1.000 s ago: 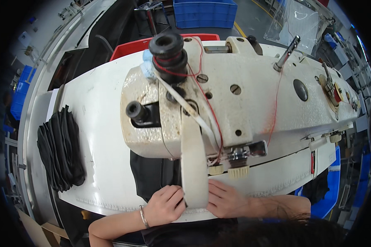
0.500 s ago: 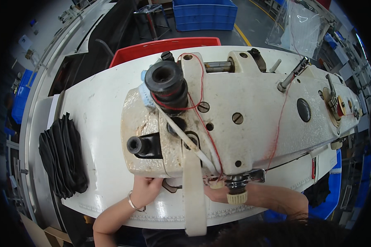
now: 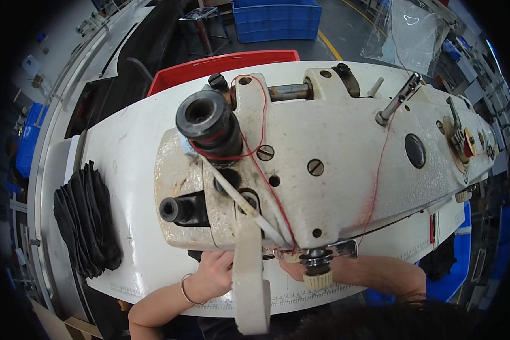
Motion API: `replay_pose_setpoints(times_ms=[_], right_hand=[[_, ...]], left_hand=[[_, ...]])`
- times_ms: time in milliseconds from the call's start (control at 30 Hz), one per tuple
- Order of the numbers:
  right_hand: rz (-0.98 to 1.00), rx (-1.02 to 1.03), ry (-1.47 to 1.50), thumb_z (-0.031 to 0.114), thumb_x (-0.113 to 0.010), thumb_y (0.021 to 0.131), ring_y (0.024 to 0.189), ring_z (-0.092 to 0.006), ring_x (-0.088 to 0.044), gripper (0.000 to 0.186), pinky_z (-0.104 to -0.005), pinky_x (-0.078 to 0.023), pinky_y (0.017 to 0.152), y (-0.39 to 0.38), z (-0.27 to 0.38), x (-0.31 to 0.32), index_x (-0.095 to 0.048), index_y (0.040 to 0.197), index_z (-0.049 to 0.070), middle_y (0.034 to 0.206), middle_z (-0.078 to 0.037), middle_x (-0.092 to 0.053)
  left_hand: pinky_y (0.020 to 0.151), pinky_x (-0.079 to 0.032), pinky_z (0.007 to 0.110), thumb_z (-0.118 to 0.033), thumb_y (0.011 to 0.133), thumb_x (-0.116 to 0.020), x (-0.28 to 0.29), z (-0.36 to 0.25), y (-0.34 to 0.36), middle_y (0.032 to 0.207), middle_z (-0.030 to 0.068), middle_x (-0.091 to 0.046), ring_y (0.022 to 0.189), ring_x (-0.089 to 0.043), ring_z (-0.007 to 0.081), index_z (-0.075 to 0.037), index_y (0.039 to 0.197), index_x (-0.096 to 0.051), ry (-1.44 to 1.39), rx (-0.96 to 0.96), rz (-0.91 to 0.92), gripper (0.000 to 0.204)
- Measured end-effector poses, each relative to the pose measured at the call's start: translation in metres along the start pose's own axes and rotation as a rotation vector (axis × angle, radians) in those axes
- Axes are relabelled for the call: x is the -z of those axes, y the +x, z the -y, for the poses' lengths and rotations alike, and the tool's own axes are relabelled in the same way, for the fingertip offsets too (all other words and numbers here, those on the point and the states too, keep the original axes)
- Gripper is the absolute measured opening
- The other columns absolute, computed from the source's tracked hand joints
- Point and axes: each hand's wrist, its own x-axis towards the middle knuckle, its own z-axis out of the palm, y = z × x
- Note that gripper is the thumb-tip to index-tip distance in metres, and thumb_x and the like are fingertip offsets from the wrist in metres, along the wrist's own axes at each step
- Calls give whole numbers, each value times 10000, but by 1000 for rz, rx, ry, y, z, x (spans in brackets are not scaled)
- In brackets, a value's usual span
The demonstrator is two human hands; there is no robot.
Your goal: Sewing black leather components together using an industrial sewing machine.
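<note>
A white sewing machine head [image 3: 345,181] with red thread fills the middle and hides most of the needle area. My left hand [image 3: 212,276], with a bangle at its wrist, is below the head's left end, its fingers bent and partly covered. Next to those fingers a bit of black material [image 3: 194,255] shows from under the head; its hold is hidden. My right hand [image 3: 292,267] reaches in from the right behind the tension knob [image 3: 318,277], its fingertips out of sight. Between the hands hangs a cream strap [image 3: 249,289].
Folded black cloth pieces [image 3: 88,221] lie stacked at the table's left. A red bin [image 3: 221,65] stands behind the table, a blue crate [image 3: 276,21] beyond on the floor. Black material [image 3: 439,259] sits in a blue bin [image 3: 464,249] at the right.
My left hand has shifted right and slightly downward in the picture, and black material now shows beside it. The machine head appears a little further left and lower at its near end.
</note>
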Motion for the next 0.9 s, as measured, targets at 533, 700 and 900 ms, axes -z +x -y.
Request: replay_pose_setpoints(times_ms=[533,700,900], right_hand=[[40,-35,3,105,-599,616,812,-182,-558,104,-289,-461,546,0,2,0,-564,678,30,971,-108,-605],[35,7,-35,103,-600,630,805,-177,-556,93,-288,-461,556,-2,-2,0,-568,685,34,946,-98,-609],[-42,-636,472,66,-558,760,660,-165,-561,74,-313,-461,581,20,-7,8,-598,739,8,788,-74,-609]], left_hand=[[766,-515,414,-75,614,-652,-5,-5,14,988,132,-634,888,-639,287,-4,1039,-647,553,-607,-406,430],[769,-507,344,-352,919,-374,4,-5,4,1040,200,-596,856,-605,276,56,1201,-480,202,-255,0,508],[673,-483,313,-71,609,-623,15,-32,6,1013,102,-612,852,-575,223,-9,976,-647,815,-647,-388,373]])
